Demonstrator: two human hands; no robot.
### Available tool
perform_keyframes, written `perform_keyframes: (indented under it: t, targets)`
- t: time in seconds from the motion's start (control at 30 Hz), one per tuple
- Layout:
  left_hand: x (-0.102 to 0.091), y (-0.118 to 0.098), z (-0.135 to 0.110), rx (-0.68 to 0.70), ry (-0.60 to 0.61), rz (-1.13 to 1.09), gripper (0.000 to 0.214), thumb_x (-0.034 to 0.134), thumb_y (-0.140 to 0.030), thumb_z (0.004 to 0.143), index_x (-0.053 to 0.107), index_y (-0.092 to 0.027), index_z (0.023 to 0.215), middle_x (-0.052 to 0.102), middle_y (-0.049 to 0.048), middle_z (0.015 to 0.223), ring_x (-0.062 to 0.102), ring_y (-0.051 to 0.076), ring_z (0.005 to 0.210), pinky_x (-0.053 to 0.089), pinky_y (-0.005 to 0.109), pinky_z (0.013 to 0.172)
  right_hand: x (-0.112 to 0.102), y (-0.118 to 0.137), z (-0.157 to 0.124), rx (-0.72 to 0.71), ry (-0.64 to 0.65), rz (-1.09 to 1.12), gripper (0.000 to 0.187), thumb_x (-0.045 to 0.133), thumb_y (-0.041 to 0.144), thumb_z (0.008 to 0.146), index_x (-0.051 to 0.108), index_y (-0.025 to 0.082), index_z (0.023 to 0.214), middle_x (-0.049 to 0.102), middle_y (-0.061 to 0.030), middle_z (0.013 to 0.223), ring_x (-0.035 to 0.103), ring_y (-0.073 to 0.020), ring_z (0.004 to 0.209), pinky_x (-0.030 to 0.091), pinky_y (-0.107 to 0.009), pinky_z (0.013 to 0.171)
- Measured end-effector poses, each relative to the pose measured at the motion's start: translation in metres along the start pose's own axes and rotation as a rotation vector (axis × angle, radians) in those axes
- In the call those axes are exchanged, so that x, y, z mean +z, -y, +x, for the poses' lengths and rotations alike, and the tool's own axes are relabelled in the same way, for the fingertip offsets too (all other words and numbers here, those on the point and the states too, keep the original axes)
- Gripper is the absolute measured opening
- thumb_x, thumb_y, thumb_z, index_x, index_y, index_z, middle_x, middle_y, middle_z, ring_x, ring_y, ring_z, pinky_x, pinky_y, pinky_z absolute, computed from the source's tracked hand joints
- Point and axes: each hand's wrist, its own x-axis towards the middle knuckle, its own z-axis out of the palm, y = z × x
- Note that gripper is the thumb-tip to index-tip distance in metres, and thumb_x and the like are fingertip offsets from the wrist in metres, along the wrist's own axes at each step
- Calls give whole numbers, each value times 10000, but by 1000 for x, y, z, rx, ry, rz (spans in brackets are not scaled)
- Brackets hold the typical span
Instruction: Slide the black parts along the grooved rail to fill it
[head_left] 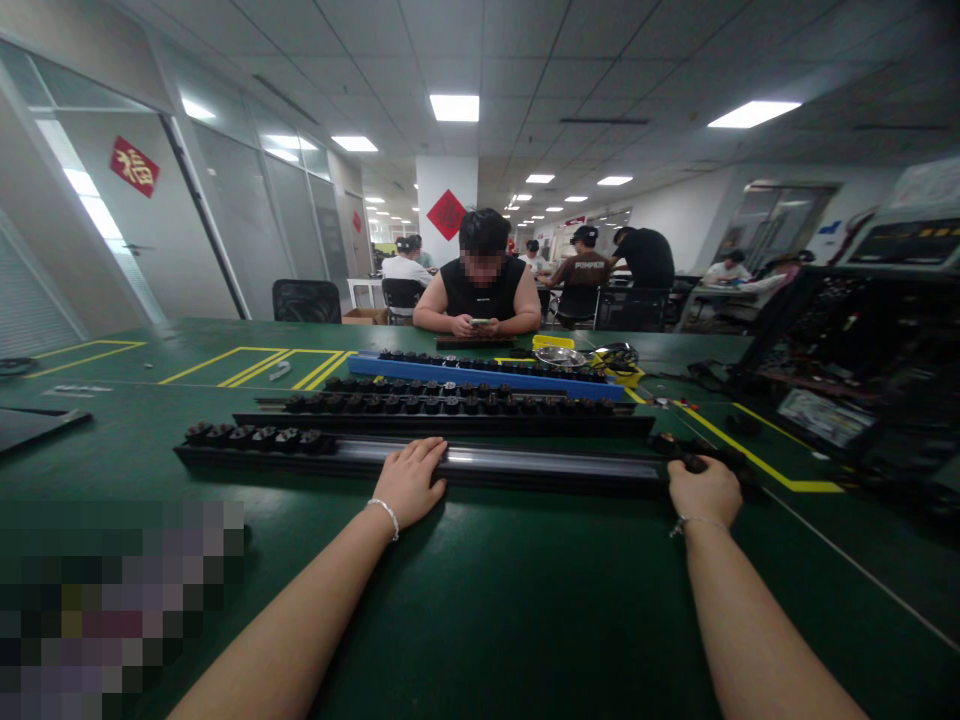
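A long black rail lies across the green table in front of me, with several black knob-like parts seated along its left end. My left hand rests flat on the rail's near edge, fingers stretched out. My right hand is closed around a small black part at the rail's right end. Both wrists wear thin bracelets.
Behind the near rail lie two more black rails full of the same parts, then a blue rail. A person sits across the table holding a phone. A metal bowl and yellow tray stand nearby. Dark equipment fills the right.
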Motion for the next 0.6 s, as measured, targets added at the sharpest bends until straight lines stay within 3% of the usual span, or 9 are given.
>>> perform_keyframes:
  t: [0.13, 0.33, 0.6]
  targets:
    - [0, 0, 0, 3, -5, 1, 540, 497, -328, 774, 417, -264, 1305, 436, 15, 1371, 379, 229, 1235, 344, 387, 963, -14, -10, 13, 125, 16, -59, 485, 485, 374, 709, 603, 92, 1086, 564, -197, 1047, 520, -297, 978, 416, -396, 843]
    - [1, 1, 0, 19, -26, 9, 535, 496, -327, 778, 421, -249, 1303, 448, 16, 1363, 393, 227, 1226, 360, 396, 955, -18, -23, 23, 328, 153, -136, 507, 530, 454, 691, 602, 214, 1132, 467, -193, 1209, 453, -344, 1097, 425, -421, 806]
    - [2, 4, 0, 15, -47, -26, 497, 482, -362, 803, 447, -244, 1285, 464, 29, 1348, 396, 226, 1225, 356, 387, 973, -9, -24, 26, 279, 143, -244, 498, 467, 463, 746, 506, 254, 1196, 455, -157, 1241, 390, -337, 1143, 382, -466, 854]
